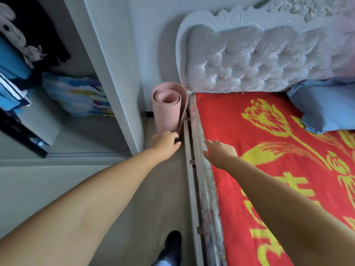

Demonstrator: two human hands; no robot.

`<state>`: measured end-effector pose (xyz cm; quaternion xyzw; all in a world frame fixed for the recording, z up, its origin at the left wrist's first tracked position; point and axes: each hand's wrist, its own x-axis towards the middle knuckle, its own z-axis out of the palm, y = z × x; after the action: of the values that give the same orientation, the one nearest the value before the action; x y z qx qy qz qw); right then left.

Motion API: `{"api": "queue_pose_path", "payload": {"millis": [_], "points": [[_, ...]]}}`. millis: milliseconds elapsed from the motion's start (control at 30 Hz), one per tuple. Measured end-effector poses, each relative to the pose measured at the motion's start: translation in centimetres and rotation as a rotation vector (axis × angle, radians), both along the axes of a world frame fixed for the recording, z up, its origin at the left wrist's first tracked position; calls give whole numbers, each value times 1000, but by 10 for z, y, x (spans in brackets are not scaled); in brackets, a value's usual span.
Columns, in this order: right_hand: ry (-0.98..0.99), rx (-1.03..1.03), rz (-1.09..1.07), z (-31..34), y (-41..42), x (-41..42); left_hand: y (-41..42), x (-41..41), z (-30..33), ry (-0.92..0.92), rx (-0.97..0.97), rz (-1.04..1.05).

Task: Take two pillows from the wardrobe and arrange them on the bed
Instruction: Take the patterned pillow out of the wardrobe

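Head view: we reach forward, both hands empty with fingers loosely spread, left hand [165, 143] low by a rolled pink mat [169, 110], right hand [219, 150] over the bed [269, 150] edge. One blue pillow [326, 106] lies at the headboard [259, 60]. Another, multicoloured pillow [76, 95], sits in the wardrobe [113, 73]; we judge it soft, light, easily gripped by its edges.

The person is wearing nothing on either forearm; the left hand [164, 142] and right hand [221, 151] are showing no rings, and one foot is wearing a dark shoe [172, 246].

blue pillow [326, 110] cropped right, wardrobe [57, 83] cropped left
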<state>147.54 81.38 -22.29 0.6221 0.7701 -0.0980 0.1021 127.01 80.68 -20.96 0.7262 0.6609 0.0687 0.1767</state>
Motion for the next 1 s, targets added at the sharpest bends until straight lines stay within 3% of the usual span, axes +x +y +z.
{"api": "queue_pose_path", "payload": {"millis": [200,433,733,1000], "points": [[24,-104,148,-11,-49,-97,-76,-95,-22,6,-93,176],[-15,-73,280,-4,-48,-224,-109,-232,-19,31,-101,305],[58,-80,340,11,-10,-456,-81,-459,15,159,-31,348],[15,-19,412,17,70,-547,4,-520,2,119,7,317]]}}
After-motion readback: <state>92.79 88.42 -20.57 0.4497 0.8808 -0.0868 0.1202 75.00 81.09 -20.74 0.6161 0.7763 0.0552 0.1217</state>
